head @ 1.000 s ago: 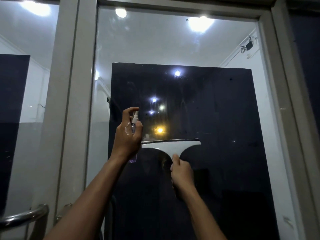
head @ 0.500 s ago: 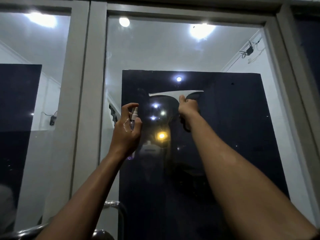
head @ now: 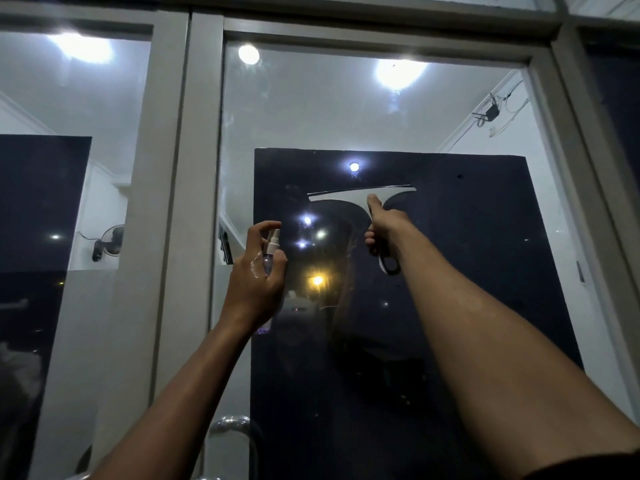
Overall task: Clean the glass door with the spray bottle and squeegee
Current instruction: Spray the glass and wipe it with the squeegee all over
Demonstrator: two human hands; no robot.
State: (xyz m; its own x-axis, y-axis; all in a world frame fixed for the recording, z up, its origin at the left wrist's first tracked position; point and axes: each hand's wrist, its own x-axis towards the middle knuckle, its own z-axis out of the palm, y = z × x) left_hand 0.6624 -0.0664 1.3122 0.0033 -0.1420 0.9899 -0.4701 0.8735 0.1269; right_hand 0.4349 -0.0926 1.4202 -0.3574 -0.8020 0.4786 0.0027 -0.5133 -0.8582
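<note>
Your right hand (head: 382,225) gripped the squeegee (head: 360,197) against the glass door (head: 346,109); your left hand (head: 258,275) held the spray bottle (head: 270,245)

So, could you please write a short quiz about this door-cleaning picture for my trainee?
1. Multiple choice: the left hand holds
A. the spray bottle
B. the squeegee
C. the metal door handle

2. True or false: the right hand grips the squeegee handle with the blade at the top, held up to the glass door.

3. Fill in: the squeegee blade lies nearly ______.

Key: 1 A; 2 true; 3 horizontal.
</note>
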